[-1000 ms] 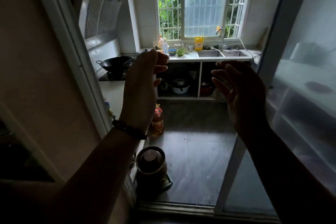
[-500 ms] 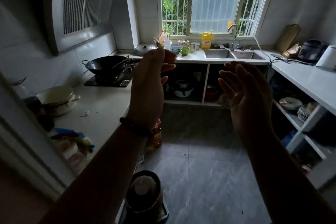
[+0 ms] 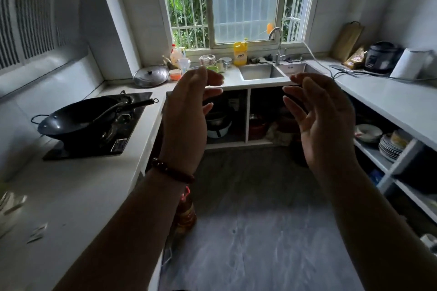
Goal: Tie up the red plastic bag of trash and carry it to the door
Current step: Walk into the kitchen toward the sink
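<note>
Both my hands are raised in front of me at chest height, palms facing each other. My left hand (image 3: 186,113), with a dark bead bracelet at the wrist, has relaxed fingers and holds nothing. My right hand (image 3: 324,123) is also empty, its fingers spread and slightly bent. No red plastic bag shows clearly; a dark reddish shape (image 3: 257,127) sits in the open cabinet under the sink, too dim to identify.
A white counter (image 3: 78,191) runs along the left with a black wok (image 3: 80,120) on a stove. The sink (image 3: 262,72) lies under the barred window. Open shelves with plates (image 3: 390,146) line the right. An oil bottle (image 3: 186,215) stands on the grey floor.
I have walked through the doorway into the kitchen; the door frame and the bin on the floor have left the view. Both hands stay raised, open and empty.
</note>
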The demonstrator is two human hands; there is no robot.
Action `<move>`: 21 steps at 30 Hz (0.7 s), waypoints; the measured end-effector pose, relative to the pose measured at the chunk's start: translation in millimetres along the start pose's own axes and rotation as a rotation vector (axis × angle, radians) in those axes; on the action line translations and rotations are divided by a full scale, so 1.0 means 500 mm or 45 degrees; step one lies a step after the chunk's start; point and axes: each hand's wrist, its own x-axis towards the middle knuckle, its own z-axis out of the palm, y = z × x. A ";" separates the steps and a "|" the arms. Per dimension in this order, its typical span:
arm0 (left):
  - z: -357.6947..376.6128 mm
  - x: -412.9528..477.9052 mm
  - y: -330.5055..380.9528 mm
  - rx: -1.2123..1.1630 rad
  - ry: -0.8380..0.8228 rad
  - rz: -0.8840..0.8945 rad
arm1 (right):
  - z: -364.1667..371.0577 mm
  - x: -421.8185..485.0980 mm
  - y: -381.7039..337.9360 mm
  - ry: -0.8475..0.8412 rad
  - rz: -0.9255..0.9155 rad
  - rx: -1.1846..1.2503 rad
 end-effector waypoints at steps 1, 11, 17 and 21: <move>0.010 0.024 -0.016 -0.008 -0.013 -0.008 | -0.008 0.023 0.013 0.007 -0.004 -0.008; 0.200 0.300 -0.194 -0.070 -0.082 -0.017 | -0.150 0.320 0.144 0.072 -0.052 -0.085; 0.326 0.450 -0.290 -0.115 -0.118 0.013 | -0.254 0.494 0.198 0.071 -0.108 -0.161; 0.413 0.551 -0.353 -0.160 -0.191 -0.006 | -0.321 0.598 0.249 0.110 -0.119 -0.192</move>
